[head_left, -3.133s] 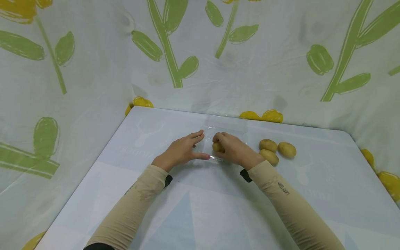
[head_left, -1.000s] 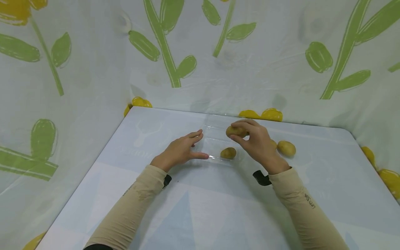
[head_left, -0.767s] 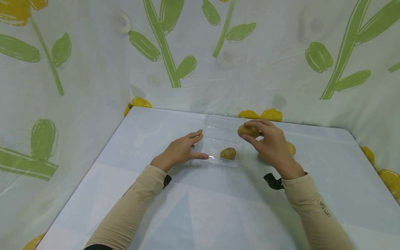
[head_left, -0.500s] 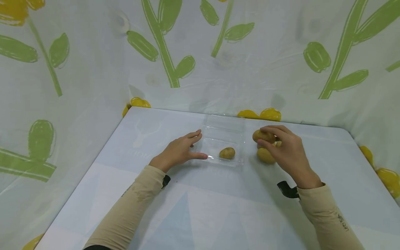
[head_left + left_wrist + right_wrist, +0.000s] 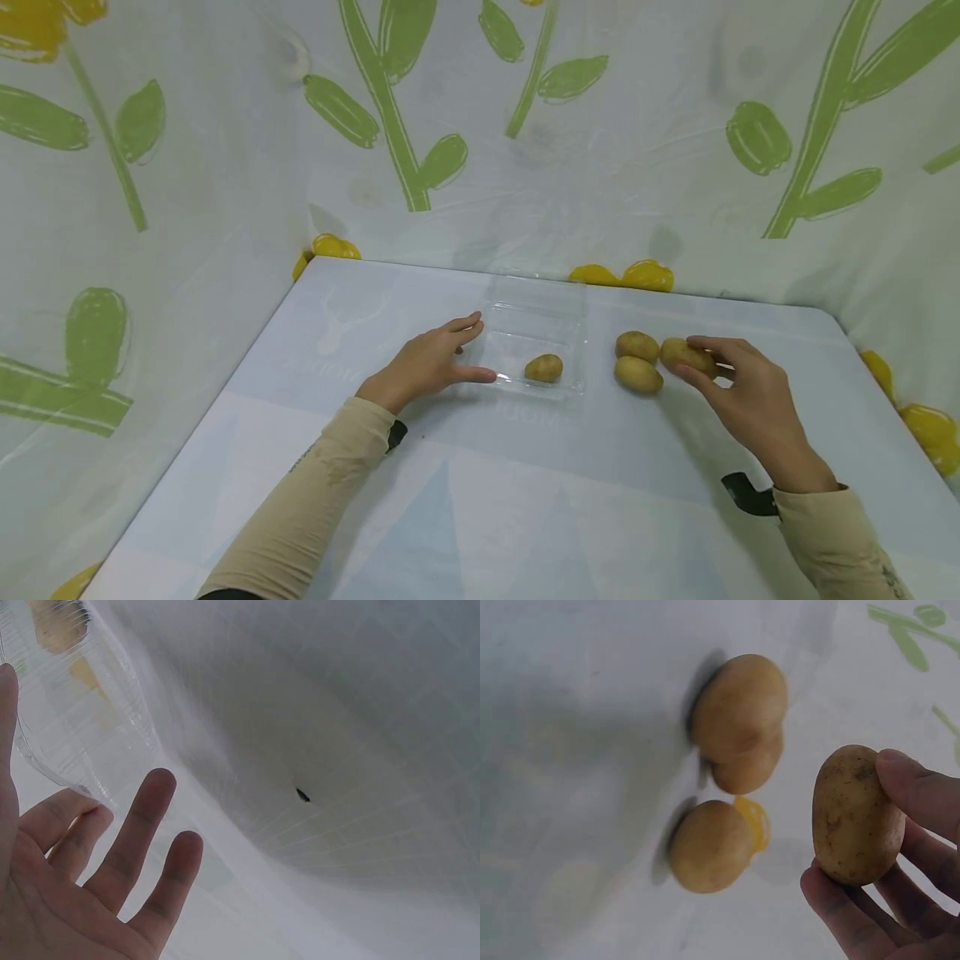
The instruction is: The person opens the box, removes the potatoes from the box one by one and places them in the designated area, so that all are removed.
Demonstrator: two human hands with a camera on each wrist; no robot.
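My right hand point(image 5: 750, 400) holds a potato point(image 5: 857, 817) between thumb and fingers, raised above the table at the right. In the right wrist view, three more potatoes lie on the table beyond it; one of them, a single potato point(image 5: 711, 846), sits apart from the touching pair. From the head, the held potato covers that single one. A clear plastic container point(image 5: 517, 346) with its lid laid back stands at mid-table, with one potato point(image 5: 543, 367) in its front right part. My left hand point(image 5: 423, 362) rests at its left edge, fingers mostly straight and thumb by the front corner.
The white and pale blue table point(image 5: 480, 517) meets a flower-printed curtain point(image 5: 600, 167) along its back and left edges. Two potatoes point(image 5: 638, 375) lie touching, right of the container.
My right hand has lifted a potato out of the container and carried it rightward, over the potatoes on the table. The left hand has stayed at the container's left edge.
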